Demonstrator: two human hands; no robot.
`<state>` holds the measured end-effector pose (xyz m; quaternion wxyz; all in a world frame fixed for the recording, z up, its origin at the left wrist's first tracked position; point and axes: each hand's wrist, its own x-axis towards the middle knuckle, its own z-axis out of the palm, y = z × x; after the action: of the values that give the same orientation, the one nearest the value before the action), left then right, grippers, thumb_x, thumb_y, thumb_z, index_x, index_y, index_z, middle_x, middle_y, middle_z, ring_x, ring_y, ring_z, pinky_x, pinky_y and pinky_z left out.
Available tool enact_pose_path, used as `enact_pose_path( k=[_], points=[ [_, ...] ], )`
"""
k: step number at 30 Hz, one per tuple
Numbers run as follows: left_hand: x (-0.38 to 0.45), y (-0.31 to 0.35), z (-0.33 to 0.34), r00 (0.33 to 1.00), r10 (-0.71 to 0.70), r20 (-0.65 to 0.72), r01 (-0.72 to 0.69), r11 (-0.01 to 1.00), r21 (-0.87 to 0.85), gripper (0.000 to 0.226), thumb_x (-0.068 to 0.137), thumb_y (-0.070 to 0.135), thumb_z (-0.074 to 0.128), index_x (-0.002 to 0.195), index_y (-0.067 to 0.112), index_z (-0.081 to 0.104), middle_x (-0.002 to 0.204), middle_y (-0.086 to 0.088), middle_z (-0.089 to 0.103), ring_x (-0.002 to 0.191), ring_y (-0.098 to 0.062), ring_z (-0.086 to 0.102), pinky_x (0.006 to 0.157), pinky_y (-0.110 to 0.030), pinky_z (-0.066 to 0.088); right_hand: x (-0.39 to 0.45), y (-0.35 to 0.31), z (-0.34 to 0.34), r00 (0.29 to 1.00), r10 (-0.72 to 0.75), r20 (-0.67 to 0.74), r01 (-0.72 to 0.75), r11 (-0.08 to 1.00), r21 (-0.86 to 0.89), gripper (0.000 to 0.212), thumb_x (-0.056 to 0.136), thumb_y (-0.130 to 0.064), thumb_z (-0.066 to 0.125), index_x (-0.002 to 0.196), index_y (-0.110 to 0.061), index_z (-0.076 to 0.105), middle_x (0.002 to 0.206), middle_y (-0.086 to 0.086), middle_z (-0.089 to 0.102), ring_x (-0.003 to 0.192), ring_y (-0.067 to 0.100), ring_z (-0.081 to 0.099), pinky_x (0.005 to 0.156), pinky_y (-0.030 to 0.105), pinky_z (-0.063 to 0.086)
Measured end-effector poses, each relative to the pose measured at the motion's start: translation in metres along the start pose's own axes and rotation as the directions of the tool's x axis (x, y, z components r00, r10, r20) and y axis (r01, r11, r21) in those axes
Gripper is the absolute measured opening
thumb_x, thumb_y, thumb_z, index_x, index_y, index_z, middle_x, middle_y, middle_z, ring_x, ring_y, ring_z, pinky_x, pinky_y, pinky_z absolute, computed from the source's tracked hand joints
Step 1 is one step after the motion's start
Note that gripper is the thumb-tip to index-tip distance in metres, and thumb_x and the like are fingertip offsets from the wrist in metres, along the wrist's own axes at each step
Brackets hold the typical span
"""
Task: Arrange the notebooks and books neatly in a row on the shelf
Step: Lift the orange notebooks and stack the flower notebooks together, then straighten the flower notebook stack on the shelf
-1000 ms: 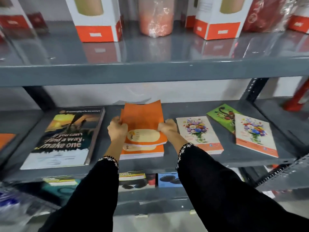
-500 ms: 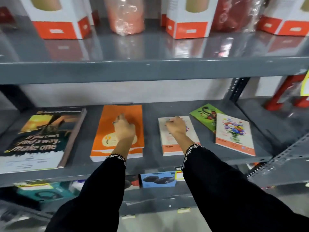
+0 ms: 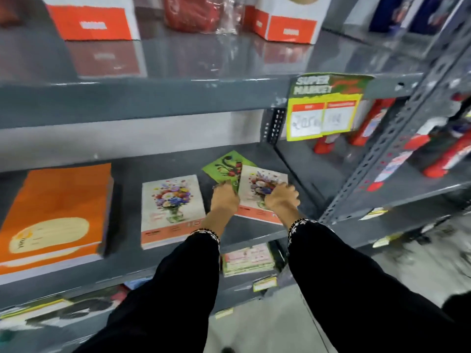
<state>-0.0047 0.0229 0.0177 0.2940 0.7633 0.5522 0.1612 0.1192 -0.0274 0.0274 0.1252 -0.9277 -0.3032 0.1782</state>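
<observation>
Shelf point(image 3: 122, 266) holds the orange book point(image 3: 54, 210) and flowered notebook point(image 3: 172, 207), now squared and let go. Both hands have shifted right: left hand point(image 3: 225, 198) pinches the green notebook point(image 3: 224, 166), right hand point(image 3: 281, 197) grips the skewed flowered notebook point(image 3: 263, 183) overlapping it, last to straighten.

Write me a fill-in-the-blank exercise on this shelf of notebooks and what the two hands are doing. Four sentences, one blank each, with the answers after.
1. The left hand touches the notebook whose cover is ____.
2. The right hand rests on a notebook printed with a vase of ____.
3. That floral notebook lies partly ____ the green notebook.
4. The thick stack at the shelf's left end has a cover coloured ____.

Answers: green; flowers; over; orange
</observation>
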Motion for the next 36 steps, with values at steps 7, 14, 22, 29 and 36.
enact_pose_path(
  k=[7, 14, 22, 29, 36],
  points=[
    [0.001, 0.017, 0.020, 0.991, -0.122, 0.062, 0.124, 0.992, -0.038, 0.027, 0.094, 0.007, 0.046, 0.112, -0.006, 0.060, 0.120, -0.027, 0.063, 0.114, -0.040, 0.057, 0.095, -0.043, 0.047, 0.009, 0.014, -0.002, 0.997, 0.042, 0.067, -0.050, 0.990, 0.130, 0.065, 0.084, -0.020, 0.061, 0.138, 0.003, 0.034, 0.143, 0.021, 0.042, 0.134, 0.034, 0.042, 0.107, 0.037, 0.041],
    [-0.004, 0.012, 0.007, 0.988, -0.150, 0.029, 0.153, 0.970, -0.187, 0.027, 0.092, 0.011, 0.051, 0.111, -0.003, 0.065, 0.117, -0.023, 0.067, 0.109, -0.037, 0.061, 0.092, -0.041, 0.051, 0.008, 0.020, -0.004, 0.983, 0.126, 0.135, -0.175, 0.871, 0.459, 0.041, 0.080, -0.012, 0.061, 0.119, -0.001, 0.061, 0.128, 0.018, 0.062, 0.119, 0.031, 0.058, 0.102, 0.035, 0.048],
    [-0.025, -0.044, -0.053, 0.876, -0.387, -0.289, 0.289, 0.899, -0.328, 0.023, 0.090, 0.011, 0.051, 0.094, 0.002, 0.072, 0.100, -0.017, 0.072, 0.093, -0.032, 0.068, 0.079, -0.035, 0.057, -0.037, -0.044, 0.015, 0.976, -0.120, 0.182, -0.013, 0.801, 0.599, 0.026, 0.085, -0.005, 0.057, 0.108, 0.004, 0.065, 0.114, 0.017, 0.067, 0.109, 0.029, 0.063, 0.090, 0.032, 0.050],
    [-0.068, -0.103, -0.103, 0.756, -0.545, -0.363, 0.394, 0.821, -0.414, 0.026, 0.092, 0.006, 0.050, 0.102, -0.002, 0.072, 0.106, -0.024, 0.072, 0.099, -0.036, 0.067, 0.077, -0.035, 0.052, -0.081, -0.100, 0.052, 0.896, -0.363, 0.255, 0.218, 0.861, 0.460, 0.017, 0.076, -0.004, 0.067, 0.091, 0.003, 0.067, 0.086, 0.011, 0.063, 0.082, 0.018, 0.059, 0.068, 0.025, 0.043],
    [-0.070, -0.121, -0.108, 0.786, -0.521, -0.331, 0.429, 0.847, -0.314, 0.021, 0.090, 0.005, 0.055, 0.096, -0.005, 0.072, 0.104, -0.025, 0.071, 0.088, -0.035, 0.065, 0.081, -0.038, 0.053, -0.082, -0.100, 0.066, 0.870, -0.442, 0.219, 0.354, 0.869, 0.346, 0.013, 0.074, -0.012, 0.074, 0.076, 0.000, 0.070, 0.077, 0.011, 0.066, 0.075, 0.019, 0.064, 0.040, 0.018, 0.033]
  ],
)
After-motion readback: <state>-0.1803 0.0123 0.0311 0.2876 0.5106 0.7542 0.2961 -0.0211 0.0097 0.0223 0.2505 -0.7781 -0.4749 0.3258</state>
